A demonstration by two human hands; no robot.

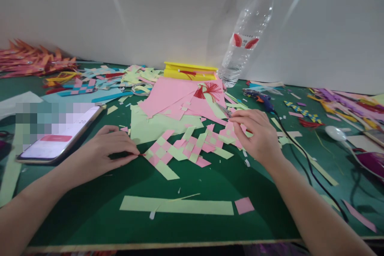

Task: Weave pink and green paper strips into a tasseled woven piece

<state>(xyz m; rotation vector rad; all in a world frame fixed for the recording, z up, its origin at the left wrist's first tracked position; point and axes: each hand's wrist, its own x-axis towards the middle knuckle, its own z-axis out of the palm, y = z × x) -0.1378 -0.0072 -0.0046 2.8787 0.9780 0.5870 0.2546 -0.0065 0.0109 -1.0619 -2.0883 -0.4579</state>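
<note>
My left hand [115,148] is closed in a pinch at the left corner of a pink and pale green woven paper piece [160,153]. A short bit of red cord [144,155] shows between the fingertips and that corner. My right hand [255,130] is also pinched shut, at the right end of the row of woven pieces [192,144]. A thin greyish tip [223,109] sticks out by its fingers; its kind is unclear. Just beyond lies a red tassel [211,91] with a pale green strip on pink paper sheets [171,94].
A pale green strip [177,205] and a pink square [244,205] lie in front. To the left rests a phone [60,138]. A plastic bottle [249,28] leans on the wall. A glue gun [261,100] with a black cable and a white spoon [336,133] are at right.
</note>
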